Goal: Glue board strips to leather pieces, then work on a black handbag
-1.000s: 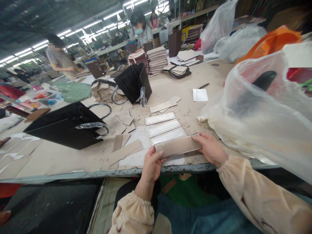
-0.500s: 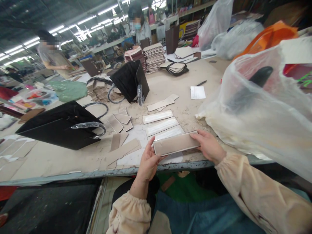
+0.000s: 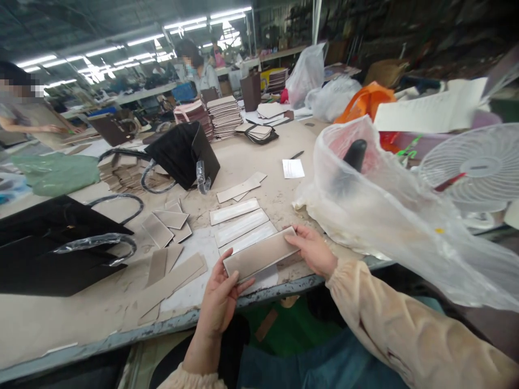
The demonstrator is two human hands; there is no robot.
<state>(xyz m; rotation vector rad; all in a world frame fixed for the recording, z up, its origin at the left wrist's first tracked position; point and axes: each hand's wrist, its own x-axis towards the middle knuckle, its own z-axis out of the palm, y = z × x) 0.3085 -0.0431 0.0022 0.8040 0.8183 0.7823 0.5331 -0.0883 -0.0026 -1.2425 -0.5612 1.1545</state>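
A long beige rectangular panel [image 3: 261, 253] with a pale border is held between my two hands, tilted above the table's front edge. My left hand [image 3: 222, 289] grips its left end, thumb on the face and fingers beneath. At the right end, my right hand [image 3: 314, 249] pinches it between thumb and fingers. Just behind it lie several similar strips with shiny white faces, one of them the white-faced strip [image 3: 235, 211]. Left of these are loose small beige pieces [image 3: 157, 229] and long beige strips [image 3: 174, 283]. Farther back rests a pair of crossed strips [image 3: 242, 187].
Two black handbags, a near bag [image 3: 48, 254] and a far bag [image 3: 184, 154], occupy the left. On the right are a big clear plastic bag [image 3: 389, 216] and a white fan [image 3: 478, 165]. A white note [image 3: 293, 168] and stacked panels [image 3: 226, 119] lie behind. Other people work farther off.
My view has turned right, so the bench shifts left and the fan now shows. Both hands keep hold of the panel, and the fingers of my left hand reach farther beneath it.
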